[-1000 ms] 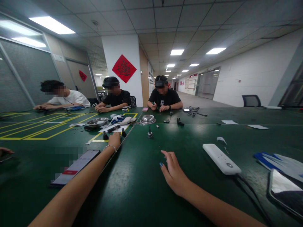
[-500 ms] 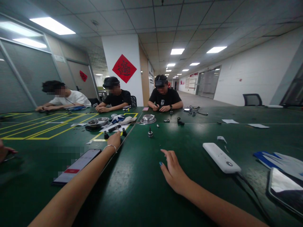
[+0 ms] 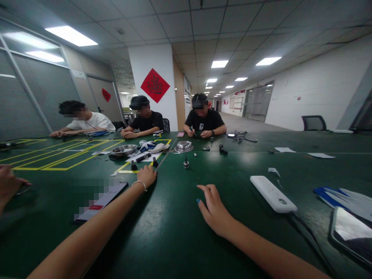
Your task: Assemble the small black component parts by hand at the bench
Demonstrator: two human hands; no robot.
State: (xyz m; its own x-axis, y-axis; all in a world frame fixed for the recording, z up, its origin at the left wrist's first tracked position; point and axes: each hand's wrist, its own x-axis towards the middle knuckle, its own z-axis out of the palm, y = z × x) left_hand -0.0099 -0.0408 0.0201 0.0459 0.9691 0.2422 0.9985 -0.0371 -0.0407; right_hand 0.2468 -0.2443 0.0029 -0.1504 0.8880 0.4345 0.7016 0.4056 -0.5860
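My left hand (image 3: 147,175), with a bracelet at the wrist, is low over the green table (image 3: 171,232). Just beyond its fingers stands a small black tapered part (image 3: 155,162), and a similar black part (image 3: 133,166) is to its left. The fingers point away and their tips are hidden, so I cannot tell whether they touch or hold anything. My right hand (image 3: 214,209) rests on the table holding nothing, thumb apart from the bent fingers. Ahead, between the hands, stands a small metal part with an upright pin (image 3: 186,162).
A phone (image 3: 101,203) lies beside my left forearm. To the right are a white power strip (image 3: 271,193), a blue-and-white glove (image 3: 345,199) and another phone (image 3: 353,232). Metal bowls (image 3: 183,146) sit farther back. Three people sit opposite; another person's hand (image 3: 10,184) is at the left edge.
My left hand has moved slightly right and toward me, away from between the two black parts. The whole view has shifted a little. My right hand stays in place.
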